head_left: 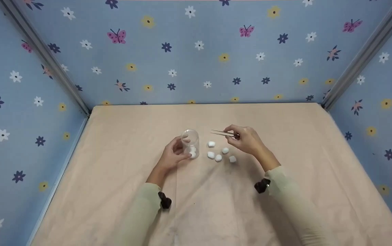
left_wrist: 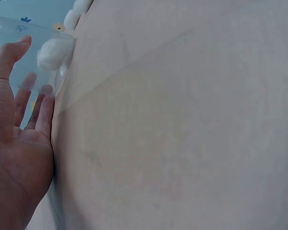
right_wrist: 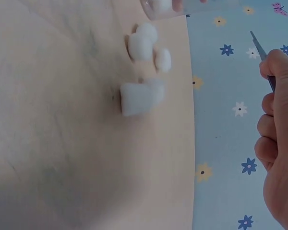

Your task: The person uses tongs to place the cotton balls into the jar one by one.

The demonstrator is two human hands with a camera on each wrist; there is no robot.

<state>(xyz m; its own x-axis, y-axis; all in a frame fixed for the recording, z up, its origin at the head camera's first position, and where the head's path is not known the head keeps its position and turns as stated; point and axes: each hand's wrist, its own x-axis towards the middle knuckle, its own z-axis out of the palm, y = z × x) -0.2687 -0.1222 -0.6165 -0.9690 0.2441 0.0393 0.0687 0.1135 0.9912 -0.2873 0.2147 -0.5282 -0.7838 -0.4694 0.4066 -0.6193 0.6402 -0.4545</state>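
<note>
My left hand [head_left: 171, 158] holds a clear plastic cup [head_left: 189, 137] upright on the table, thumb on the near side and fingers round the back. White cotton balls [head_left: 192, 152] lie at the bottom of the cup; one shows through its wall in the left wrist view. Right of the cup, several more cotton balls [head_left: 218, 158] are scattered on the cloth. Above and beyond them, my right hand [head_left: 249, 140] pinches metal tweezers [head_left: 228, 134]. Their tips point left toward the cup, stand apart and have nothing between them.
A beige cloth [head_left: 113, 171] with creases covers the table. Blue flowered panels [head_left: 196, 68] rise behind it and on both sides, with grey posts [head_left: 356, 51] at the back corners. A black wrist camera [head_left: 262, 186] sits at each sleeve cuff.
</note>
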